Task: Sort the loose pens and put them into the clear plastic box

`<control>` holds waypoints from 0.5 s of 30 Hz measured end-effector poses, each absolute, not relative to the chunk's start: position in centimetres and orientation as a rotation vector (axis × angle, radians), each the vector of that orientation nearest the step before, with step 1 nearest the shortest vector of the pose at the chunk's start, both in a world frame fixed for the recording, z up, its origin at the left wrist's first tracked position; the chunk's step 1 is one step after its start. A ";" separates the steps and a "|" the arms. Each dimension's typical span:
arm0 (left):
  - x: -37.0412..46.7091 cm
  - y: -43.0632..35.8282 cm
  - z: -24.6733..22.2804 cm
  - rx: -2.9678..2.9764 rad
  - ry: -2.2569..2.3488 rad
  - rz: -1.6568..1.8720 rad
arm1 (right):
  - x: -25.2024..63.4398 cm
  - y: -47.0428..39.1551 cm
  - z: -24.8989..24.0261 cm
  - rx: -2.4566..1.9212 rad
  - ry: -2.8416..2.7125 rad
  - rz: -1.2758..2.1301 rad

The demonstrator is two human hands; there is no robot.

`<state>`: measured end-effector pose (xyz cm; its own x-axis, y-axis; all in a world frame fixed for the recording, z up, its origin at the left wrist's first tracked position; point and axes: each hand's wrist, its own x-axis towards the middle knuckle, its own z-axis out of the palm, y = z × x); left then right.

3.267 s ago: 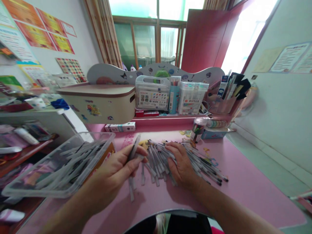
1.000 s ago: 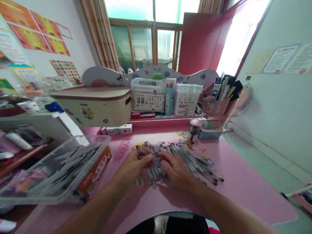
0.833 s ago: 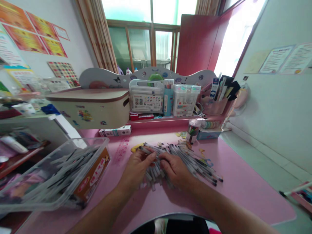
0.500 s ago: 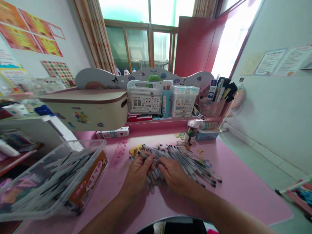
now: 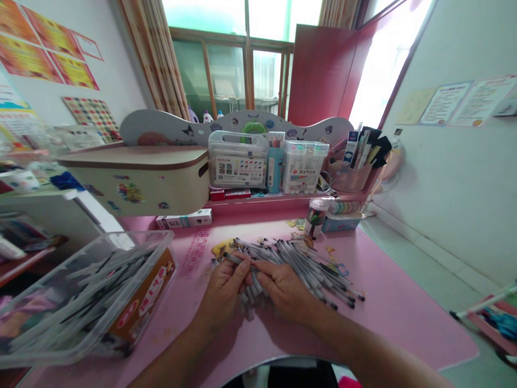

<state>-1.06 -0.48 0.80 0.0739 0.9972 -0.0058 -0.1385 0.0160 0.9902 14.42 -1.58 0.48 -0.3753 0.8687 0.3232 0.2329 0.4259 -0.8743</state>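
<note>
My left hand (image 5: 224, 285) is closed round a translucent pen (image 5: 233, 258), whose dark end sticks out past the fingers. Thumb and fingers of my right hand (image 5: 285, 288) pinch the same pen from the other side, close against the left hand; the exact grip is partly hidden. Beneath and behind both hands lies a loose pile of pens (image 5: 305, 269) with clear barrels and black ends, fanned out to the right. Some pens under my hands are covered by them.
A clear plastic bin (image 5: 172, 237) full of grey-white pens stands at left, beside an orange-brown box (image 5: 143, 302). Behind the pile are a pen jar (image 5: 316, 217) and a blue box (image 5: 341, 222). A lidded storage box (image 5: 161, 183) and marker cases line the shelf (image 5: 242, 203).
My hands have drawn slightly closer together, the right one shifting left onto the pen. The whole view has shifted a little; the pile and bin look unchanged.
</note>
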 end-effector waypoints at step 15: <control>-0.8 -0.9 0.1 0.952 1.091 1.297 | 14.1 -1.5 -0.6 -1.204 -1.997 0.642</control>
